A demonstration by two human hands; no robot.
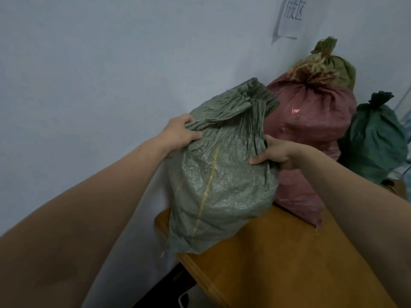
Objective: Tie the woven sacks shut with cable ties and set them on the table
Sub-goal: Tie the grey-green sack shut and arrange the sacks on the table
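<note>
A full grey-green woven sack (218, 187) with a yellow stripe stands on the near left corner of the wooden table (284, 258), its bunched neck pointing up and back. My left hand (180, 134) grips the folds at the sack's upper left. My right hand (273, 152) grips its upper right side, thumb across the front. Whether a cable tie is on the neck cannot be seen.
Behind it on the table stand a tied red sack (311, 121), an olive-green tied sack (340, 70) behind that, and a dark green tied sack (375, 138) at the right. A pale wall (100, 74) with a paper sign (289, 16) is close behind.
</note>
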